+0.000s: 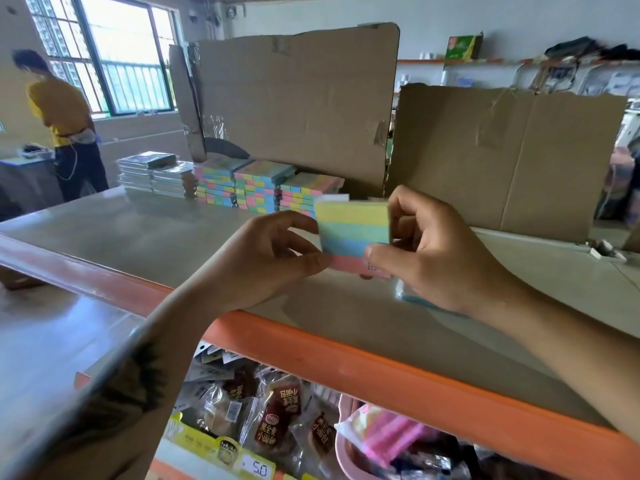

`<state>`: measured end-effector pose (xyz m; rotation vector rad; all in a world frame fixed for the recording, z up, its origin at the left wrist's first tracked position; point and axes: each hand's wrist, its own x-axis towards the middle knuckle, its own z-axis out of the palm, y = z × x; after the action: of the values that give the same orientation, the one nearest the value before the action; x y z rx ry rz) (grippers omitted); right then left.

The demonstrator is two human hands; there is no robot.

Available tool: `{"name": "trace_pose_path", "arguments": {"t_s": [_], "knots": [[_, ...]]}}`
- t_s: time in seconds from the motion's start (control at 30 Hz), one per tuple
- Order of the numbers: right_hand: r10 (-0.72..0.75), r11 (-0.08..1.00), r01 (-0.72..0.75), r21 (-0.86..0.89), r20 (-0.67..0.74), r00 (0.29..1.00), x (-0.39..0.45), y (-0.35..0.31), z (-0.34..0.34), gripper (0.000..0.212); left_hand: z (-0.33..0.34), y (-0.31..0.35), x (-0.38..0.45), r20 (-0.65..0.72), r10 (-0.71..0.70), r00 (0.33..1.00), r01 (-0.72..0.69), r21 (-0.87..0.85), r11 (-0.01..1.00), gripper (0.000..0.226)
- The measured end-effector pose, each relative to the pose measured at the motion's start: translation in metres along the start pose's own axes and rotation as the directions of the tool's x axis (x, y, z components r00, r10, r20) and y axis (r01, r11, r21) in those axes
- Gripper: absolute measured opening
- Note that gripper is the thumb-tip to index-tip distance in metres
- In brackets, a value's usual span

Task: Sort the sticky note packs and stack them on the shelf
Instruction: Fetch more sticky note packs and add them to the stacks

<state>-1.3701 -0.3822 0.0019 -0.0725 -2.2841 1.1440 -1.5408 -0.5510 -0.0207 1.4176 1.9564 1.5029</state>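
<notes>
Both hands, the left hand [277,258] and the right hand [426,251], are pinching one sticky note pack [353,233]; three stacks [266,188] are already standing on the shelf [346,368], with possibly another pack lying under the right hand.

Both forearms reach forward, left hand [277,251] and right hand [433,251] each in a pinching grip.

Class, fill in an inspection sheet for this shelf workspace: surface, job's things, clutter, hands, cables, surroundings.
Surface: top shelf board with orange front rail.
Job's things: one striped sticky note pack held above the board; stacked packs at the back by the cardboard.
Clutter: small white items at far right; dark booklets left of the stacks.
Hands: left hand and right hand both pinch the pack.
Cables: nothing seen.
Surroundings: snack packets on the lower shelf; person in yellow by the window.
</notes>
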Motion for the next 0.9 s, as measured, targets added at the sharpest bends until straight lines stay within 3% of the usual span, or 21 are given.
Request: {"name": "trace_pose_path", "arguments": {"t_s": [0.13,0.2,0.33,0.57,0.63,0.7,0.77,0.9], "knots": [[0.026,0.995,-0.027,0.100,0.006,1.000,-0.001,0.003,0.003,0.025,-0.002,-0.001,0.001,0.054,0.073,0.996,-0.074,0.016,0.997,0.010],[0.032,0.995,-0.035,0.092,0.026,0.999,-0.002,0.006,0.005,0.030,-0.003,-0.001,0.001,0.055,0.105,0.993,-0.104,-0.033,0.994,0.017],[0.006,0.994,-0.005,-0.105,0.009,1.000,-0.004,0.006,0.006,0.028,-0.004,-0.002,0.002,-0.020,0.154,0.988,-0.155,-0.115,0.981,0.010],[-0.195,0.907,0.128,-0.402,-0.130,0.972,-0.011,0.006,0.012,0.082,-0.007,-0.001,0.001,-0.077,0.131,0.988,-0.138,-0.096,0.986,0.021],[-0.327,0.815,0.246,-0.525,-0.066,0.943,-0.011,0.003,0.012,0.090,-0.007,-0.003,0.002,-0.069,0.108,0.992,-0.114,-0.087,0.990,0.028],[-0.393,0.652,0.332,-0.682,0.071,0.917,-0.008,0.001,0.010,0.080,-0.007,-0.003,0.002,-0.057,0.100,0.993,-0.104,-0.067,0.992,0.034],[-0.386,0.528,0.361,-0.769,0.162,0.908,-0.004,0.000,0.010,0.071,-0.006,-0.004,0.002,-0.048,0.097,0.994,-0.099,-0.043,0.994,0.030],[-0.351,0.406,0.400,-0.822,0.264,0.899,-0.005,0.004,0.014,0.074,-0.004,0.001,-0.001,-0.009,0.077,0.997,-0.076,0.039,0.996,0.020]]}}
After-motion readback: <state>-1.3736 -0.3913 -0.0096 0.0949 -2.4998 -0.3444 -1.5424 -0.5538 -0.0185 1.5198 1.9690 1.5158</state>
